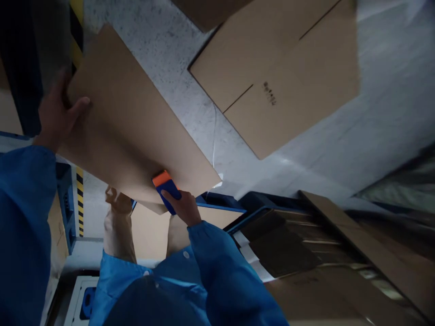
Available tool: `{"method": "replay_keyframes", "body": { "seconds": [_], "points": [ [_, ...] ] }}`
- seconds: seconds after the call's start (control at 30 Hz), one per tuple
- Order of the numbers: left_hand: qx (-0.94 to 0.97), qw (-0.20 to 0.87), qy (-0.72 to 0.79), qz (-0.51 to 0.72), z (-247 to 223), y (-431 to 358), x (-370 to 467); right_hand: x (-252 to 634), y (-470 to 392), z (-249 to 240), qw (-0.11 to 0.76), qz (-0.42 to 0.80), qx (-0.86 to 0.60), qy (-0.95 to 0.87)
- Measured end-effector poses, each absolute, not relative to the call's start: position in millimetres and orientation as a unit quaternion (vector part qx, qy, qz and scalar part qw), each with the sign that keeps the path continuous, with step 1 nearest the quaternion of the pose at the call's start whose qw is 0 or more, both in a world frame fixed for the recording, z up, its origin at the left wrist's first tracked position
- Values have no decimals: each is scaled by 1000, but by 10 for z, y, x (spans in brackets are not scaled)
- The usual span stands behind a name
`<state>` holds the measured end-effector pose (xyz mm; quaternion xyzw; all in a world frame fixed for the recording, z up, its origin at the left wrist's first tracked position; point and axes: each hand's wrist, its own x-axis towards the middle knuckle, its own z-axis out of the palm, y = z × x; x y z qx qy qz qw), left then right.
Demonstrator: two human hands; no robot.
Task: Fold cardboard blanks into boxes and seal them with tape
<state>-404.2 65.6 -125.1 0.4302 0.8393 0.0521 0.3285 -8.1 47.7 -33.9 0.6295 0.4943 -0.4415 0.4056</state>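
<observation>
A flat piece of brown cardboard is held up at a slant in front of me. My left hand grips its left edge, thumb on the near face and the other fingers partly blurred behind the edge. My right hand is closed around a blue block-shaped tool with an orange end; its exact kind I cannot make out. The orange end lies against or just over the lower part of the cardboard, and a shadow falls beside it.
A flattened carton with slits and printed marks lies on the grey floor. Open boxes stand at lower right near blue pallets. Yellow-black tape runs along the left, and a white-and-blue case sits at lower left.
</observation>
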Motion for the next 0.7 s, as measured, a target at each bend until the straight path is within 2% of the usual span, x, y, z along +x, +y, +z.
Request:
{"method": "replay_keyframes", "body": {
  "seconds": [0.13,0.27,0.33,0.57,0.7],
  "points": [
    [541,274,793,53,-1214,790,-3423,-130,554,-320,413,-434,630,494],
    [595,405,693,36,-1272,811,-2386,-104,588,-291,432,-435,626,482],
    [601,422,678,39,-1310,778,-2058,-75,602,-289,437,-436,625,478],
    [589,404,700,-6,-1357,770,-1985,156,606,-191,400,-505,589,487],
    [584,400,707,9,-1371,845,-1965,525,550,-118,399,-517,590,474]
  ]
}}
